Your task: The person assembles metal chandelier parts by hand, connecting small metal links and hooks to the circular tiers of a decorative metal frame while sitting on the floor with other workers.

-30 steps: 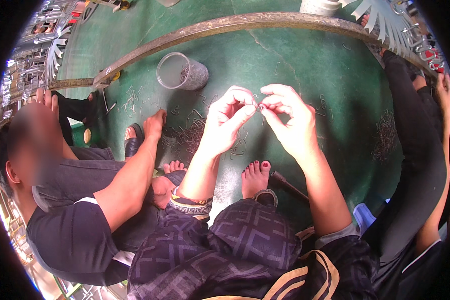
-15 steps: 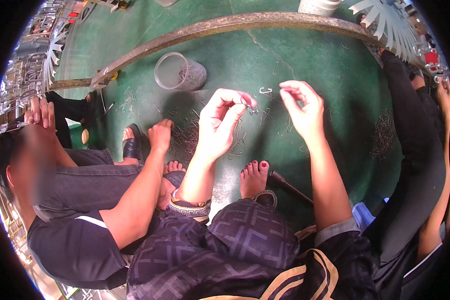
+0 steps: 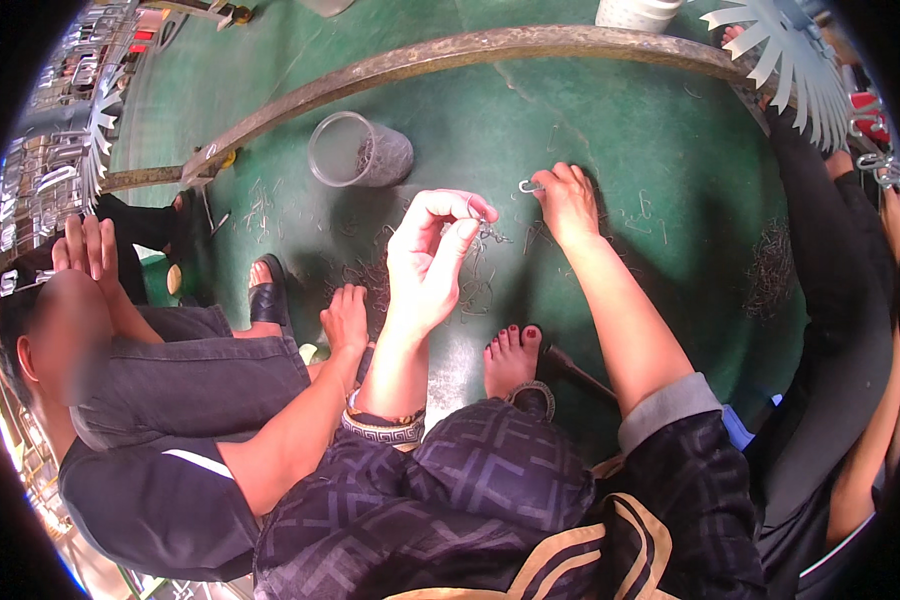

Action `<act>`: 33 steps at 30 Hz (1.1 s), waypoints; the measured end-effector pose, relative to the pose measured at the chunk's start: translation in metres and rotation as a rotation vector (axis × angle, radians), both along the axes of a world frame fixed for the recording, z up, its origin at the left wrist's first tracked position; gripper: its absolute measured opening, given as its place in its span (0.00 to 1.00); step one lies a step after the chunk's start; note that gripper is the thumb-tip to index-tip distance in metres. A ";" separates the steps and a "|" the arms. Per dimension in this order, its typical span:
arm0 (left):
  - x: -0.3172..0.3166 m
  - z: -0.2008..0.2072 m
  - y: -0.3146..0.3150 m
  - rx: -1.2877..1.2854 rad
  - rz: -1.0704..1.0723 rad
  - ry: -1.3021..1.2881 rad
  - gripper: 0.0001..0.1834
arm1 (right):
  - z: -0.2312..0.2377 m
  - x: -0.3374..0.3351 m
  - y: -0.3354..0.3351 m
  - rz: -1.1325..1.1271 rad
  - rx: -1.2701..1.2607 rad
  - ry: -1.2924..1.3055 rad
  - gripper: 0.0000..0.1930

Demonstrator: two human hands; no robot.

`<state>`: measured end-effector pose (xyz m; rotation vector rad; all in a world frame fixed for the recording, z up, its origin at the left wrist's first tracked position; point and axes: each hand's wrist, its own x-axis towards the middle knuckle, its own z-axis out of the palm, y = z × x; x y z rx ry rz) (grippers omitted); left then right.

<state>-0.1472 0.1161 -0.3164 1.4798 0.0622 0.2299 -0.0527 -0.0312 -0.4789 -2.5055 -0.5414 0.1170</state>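
Note:
My left hand [image 3: 425, 262] is raised, thumb and fingertips pinched on a few small dark wire hooks [image 3: 493, 234] that stick out past the fingertips. To its right, lower toward the floor, my right hand [image 3: 570, 208] has its fingers closed at a pale silvery hook [image 3: 527, 187], whose curved end shows left of the fingertips. Beneath and between my hands lie scattered bent wire pieces [image 3: 478, 290] on the green floor. A clear plastic tub [image 3: 332, 150] rests tipped on its side beyond my left hand, with dark wire pieces inside.
A long metal bar [image 3: 470, 46] crosses the far side. At left a co-worker sits close, a hand [image 3: 345, 318] near a wire pile. Another wire heap [image 3: 770, 268] lies at right beside a person's dark-clothed leg [image 3: 835, 290]. A white fan-shaped piece [image 3: 785, 70] hangs far right.
My right hand has moved left and down, from open to closed at the silvery hook. My left hand has shifted slightly, still pinching the wire hooks. The co-worker's hand has moved nearer.

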 end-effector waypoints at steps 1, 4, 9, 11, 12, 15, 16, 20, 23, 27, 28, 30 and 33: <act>0.000 -0.002 0.000 -0.005 0.000 -0.001 0.03 | -0.001 0.002 0.000 0.015 -0.026 0.014 0.08; 0.001 -0.002 0.001 0.015 -0.010 0.028 0.04 | 0.005 0.003 -0.003 0.010 -0.011 0.072 0.05; 0.002 -0.004 0.000 -0.002 0.005 0.028 0.03 | 0.030 -0.007 -0.010 -0.119 0.324 0.242 0.04; 0.001 -0.005 -0.001 -0.003 -0.003 0.033 0.04 | 0.031 -0.008 -0.016 -0.220 0.385 0.513 0.03; 0.002 -0.005 -0.001 0.007 -0.006 0.032 0.04 | 0.033 -0.008 -0.018 -0.242 0.394 0.544 0.03; 0.001 -0.003 -0.004 0.027 -0.013 0.036 0.04 | 0.028 -0.012 -0.033 -0.303 0.337 0.592 0.04; 0.003 -0.002 -0.005 0.028 -0.019 0.043 0.04 | 0.017 -0.014 -0.043 -0.326 0.263 0.578 0.05; 0.002 -0.005 -0.004 0.023 -0.013 0.044 0.03 | 0.007 -0.026 -0.054 -0.454 0.469 0.765 0.05; 0.001 -0.004 -0.006 0.024 -0.008 0.052 0.03 | 0.008 -0.029 -0.061 -0.488 0.755 0.881 0.03; 0.002 -0.003 -0.009 0.025 -0.009 0.052 0.03 | 0.015 -0.027 -0.070 -0.490 0.809 0.993 0.04; 0.002 -0.004 -0.009 0.031 -0.016 0.047 0.03 | 0.017 -0.025 -0.072 -0.471 0.809 0.973 0.04; 0.002 -0.004 -0.009 0.039 -0.018 0.039 0.04 | 0.021 -0.025 -0.073 -0.436 0.806 0.939 0.04; 0.002 -0.005 -0.008 0.047 -0.004 0.039 0.05 | 0.022 -0.029 -0.073 -0.494 0.927 1.096 0.04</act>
